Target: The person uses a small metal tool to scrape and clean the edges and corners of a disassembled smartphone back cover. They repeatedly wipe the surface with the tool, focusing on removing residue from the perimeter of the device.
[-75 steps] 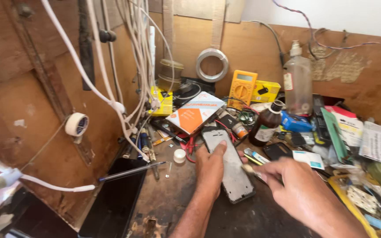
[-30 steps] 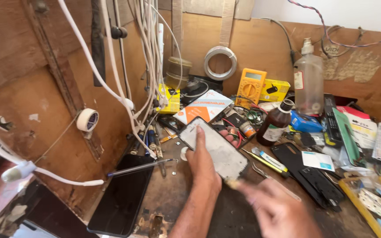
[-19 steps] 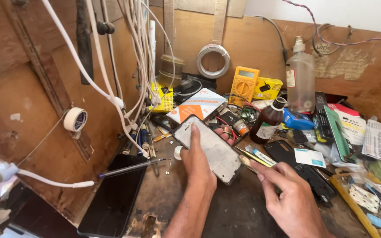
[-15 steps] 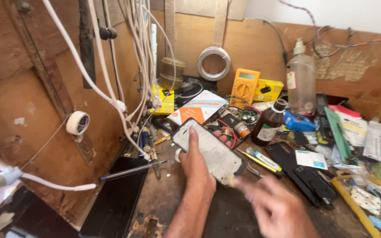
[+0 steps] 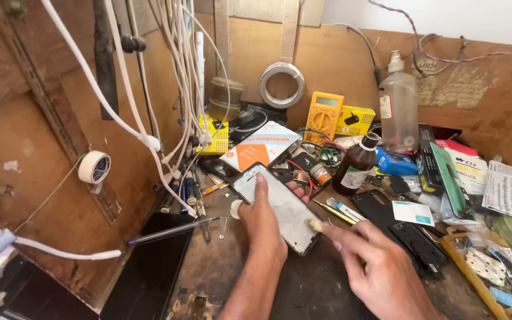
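Observation:
My left hand (image 5: 263,220) grips a flat grey phone panel (image 5: 282,208) from its left side, thumb lying along its upper edge, tilting it above the dark workbench. My right hand (image 5: 374,269) pinches a small pale-tipped tool (image 5: 315,225) whose tip touches the panel's lower right edge. The panel's near corner is hidden behind my left hand.
A brown bottle (image 5: 357,166), a clear spray bottle (image 5: 398,112), a yellow multimeter (image 5: 323,117) and an orange-white box (image 5: 260,148) crowd the back. A black phone (image 5: 149,266) leans at left under white cables (image 5: 131,130). Parts trays and black covers (image 5: 410,231) fill the right.
My left hand lifted and turned the panel from lying lengthwise to tilted. My right hand came in from the right and set the tool tip against the panel's lower edge.

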